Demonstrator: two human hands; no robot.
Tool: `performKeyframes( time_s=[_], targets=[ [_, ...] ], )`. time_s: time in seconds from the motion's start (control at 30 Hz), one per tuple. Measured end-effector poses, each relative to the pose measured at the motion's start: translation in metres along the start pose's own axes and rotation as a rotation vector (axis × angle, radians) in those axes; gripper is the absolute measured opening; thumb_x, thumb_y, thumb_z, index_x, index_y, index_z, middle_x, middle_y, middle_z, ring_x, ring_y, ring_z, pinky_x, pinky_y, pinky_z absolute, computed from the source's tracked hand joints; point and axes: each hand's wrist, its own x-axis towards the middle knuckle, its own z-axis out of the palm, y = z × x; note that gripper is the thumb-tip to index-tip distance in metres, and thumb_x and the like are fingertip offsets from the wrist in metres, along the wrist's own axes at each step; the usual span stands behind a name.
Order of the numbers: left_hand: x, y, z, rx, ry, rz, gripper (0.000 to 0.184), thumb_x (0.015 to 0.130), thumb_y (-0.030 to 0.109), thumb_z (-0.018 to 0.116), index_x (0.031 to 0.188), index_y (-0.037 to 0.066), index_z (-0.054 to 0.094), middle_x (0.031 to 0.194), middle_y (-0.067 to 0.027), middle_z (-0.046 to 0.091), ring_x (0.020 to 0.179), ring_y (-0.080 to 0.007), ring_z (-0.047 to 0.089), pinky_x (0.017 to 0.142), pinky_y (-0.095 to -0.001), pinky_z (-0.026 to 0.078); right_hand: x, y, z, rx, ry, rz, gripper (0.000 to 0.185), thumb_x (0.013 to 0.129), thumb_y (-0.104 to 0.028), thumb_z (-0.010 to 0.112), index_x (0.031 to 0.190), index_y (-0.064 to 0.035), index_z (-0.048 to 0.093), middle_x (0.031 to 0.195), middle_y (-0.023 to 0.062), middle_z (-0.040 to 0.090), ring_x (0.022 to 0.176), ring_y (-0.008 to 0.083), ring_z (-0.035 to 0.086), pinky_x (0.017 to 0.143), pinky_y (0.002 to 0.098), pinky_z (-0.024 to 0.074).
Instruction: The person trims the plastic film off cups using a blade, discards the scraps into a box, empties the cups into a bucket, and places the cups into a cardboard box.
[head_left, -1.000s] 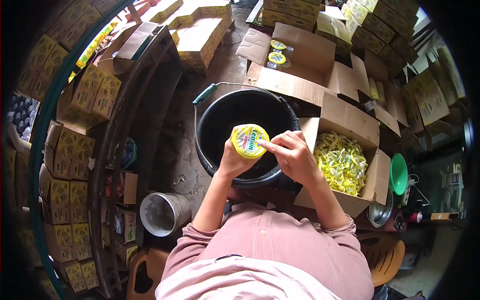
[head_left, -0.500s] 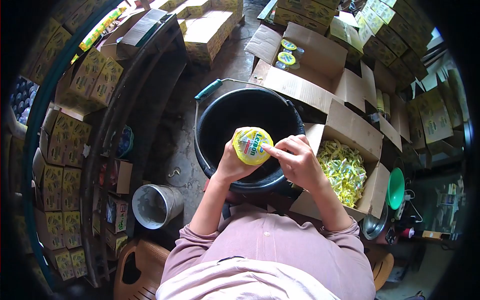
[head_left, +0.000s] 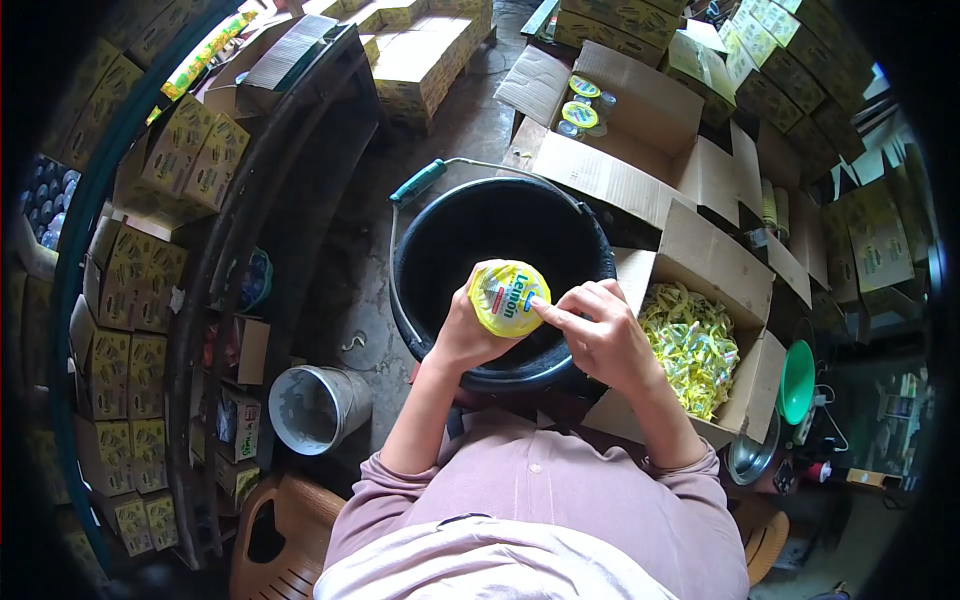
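Observation:
In the head view my left hand [head_left: 466, 332] is wrapped round a lemon cup [head_left: 500, 296] above the bucket. Its round yellow-and-white lid, printed "Lemon", faces me, and the cup's body is mostly hidden by my hand. My right hand [head_left: 612, 338] is at the lid's right side, the index finger stretched onto the lid while the other fingers are bent; it grips nothing that I can see. Below both hands stands a large black bucket [head_left: 425, 240] with a wire handle and green grip.
To the right, a cardboard box [head_left: 705, 240] holds yellow strips [head_left: 690, 345]. Another open box [head_left: 640, 95] beyond it contains several lidded cups [head_left: 578, 114]. A grey pail [head_left: 358, 405] stands left, beside shelves of printed cartons [head_left: 130, 270]. A green bowl [head_left: 797, 382] lies far right.
The cup and both hands have shifted very slightly toward me and to the right. My right index finger stays on the lid, and my left hand keeps its hold.

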Motion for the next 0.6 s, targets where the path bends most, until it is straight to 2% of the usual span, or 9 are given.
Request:
performKeyframes(
  time_s=[0.37,0.47,0.5,0.6],
  targets=[
    [0.002,0.002,0.002,0.109,0.050,0.051,0.051,0.058,0.010,0.077,0.100,0.003,0.050,0.092,-0.0092,0.057,0.083,-0.0211,0.059,0.074,-0.0282,0.048,-0.003,0.008,-0.016,-0.100,-0.067,-0.020,0.040,0.061,0.002,0.058,0.099,-0.0100,0.063,0.075,0.0036,0.051,0.073,0.0178,0.051,0.073,0.0308,0.0389],
    [0.002,0.005,0.002,0.138,0.063,0.014,0.050,0.058,0.009,0.077,0.100,0.003,0.050,0.090,-0.0094,0.057,0.082,-0.0208,0.060,0.074,-0.0283,0.048,-0.009,0.015,-0.028,-0.143,-0.062,-0.014,0.040,0.067,0.002,0.057,0.101,-0.0172,0.063,0.071,0.0014,0.051,0.067,0.0167,0.050,0.068,0.0295,0.0376],
    [0.002,0.004,0.002,0.122,0.072,0.007,0.048,0.059,0.009,0.076,0.099,0.003,0.051,0.090,-0.0095,0.058,0.082,-0.0205,0.060,0.074,-0.0281,0.048,-0.010,0.015,-0.034,-0.159,-0.071,-0.016,0.037,0.063,0.002,0.057,0.096,-0.0119,0.064,0.072,0.0022,0.051,0.069,0.0165,0.051,0.071,0.0300,0.0382],
    [-0.001,0.000,0.002,0.051,0.099,-0.037,0.045,0.059,0.008,0.076,0.097,0.002,0.053,0.091,-0.0096,0.059,0.082,-0.0196,0.060,0.075,-0.0274,0.047,-0.014,0.020,-0.048,-0.187,-0.018,-0.011,0.037,0.063,0.002,0.057,0.096,-0.0136,0.064,0.070,0.0016,0.051,0.068,0.0166,0.050,0.070,0.0302,0.0378]
  ],
)
